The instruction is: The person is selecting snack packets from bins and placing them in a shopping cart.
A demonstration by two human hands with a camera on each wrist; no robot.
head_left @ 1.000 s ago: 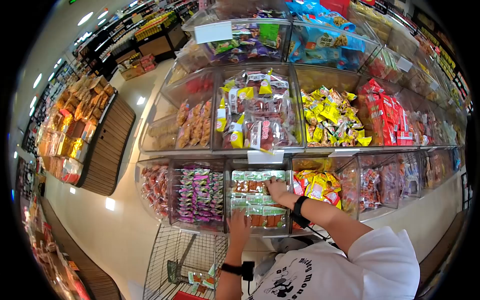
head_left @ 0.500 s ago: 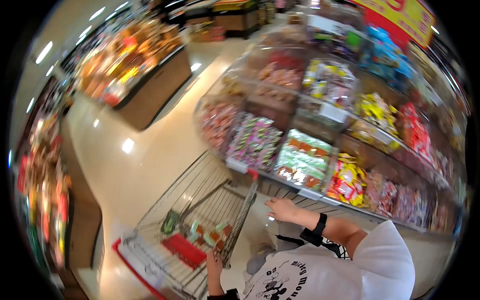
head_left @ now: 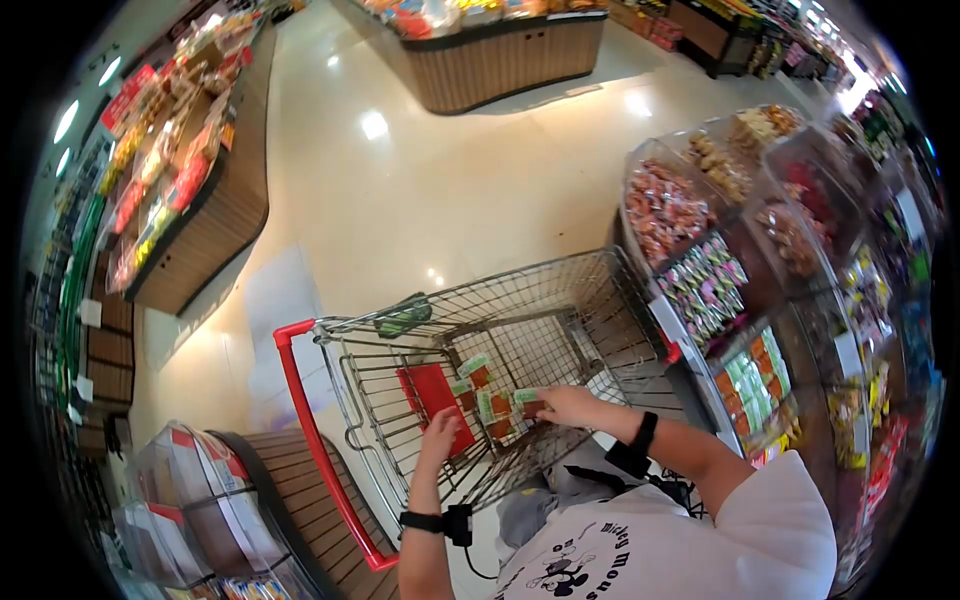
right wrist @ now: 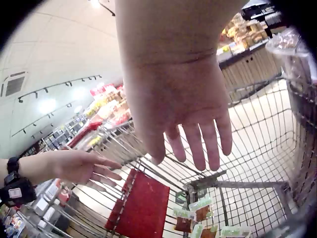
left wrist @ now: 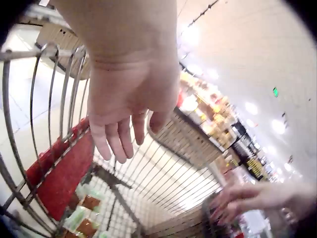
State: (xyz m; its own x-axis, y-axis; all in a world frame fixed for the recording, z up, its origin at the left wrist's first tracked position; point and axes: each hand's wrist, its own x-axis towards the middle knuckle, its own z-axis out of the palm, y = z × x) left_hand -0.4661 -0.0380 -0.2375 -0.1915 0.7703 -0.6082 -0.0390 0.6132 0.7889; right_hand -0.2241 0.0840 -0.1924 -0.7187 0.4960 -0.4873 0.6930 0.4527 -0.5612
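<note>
Both hands are over the wire shopping cart. My left hand hangs above the cart's near side by the red panel, its fingers loosely extended and nothing in them. Farther right, my right hand reaches over the near side with straight, slightly spread fingers; the right wrist view shows nothing in its palm. Several small clear packs with green-and-white tops and reddish-brown contents lie in the basket below. One pack overlaps the right fingertips in the head view.
A snack stand with divided bins adjoins the cart's right end, with similar green-topped packs in one bin. The cart's red handle is at left. A dark green item shows by the far wires. Wood-sided displays stand across the tiled floor.
Both hands were on the packs in the bin a second ago, then came away from it; now they are over the cart. The head view has swung left, bringing the cart to the middle.
</note>
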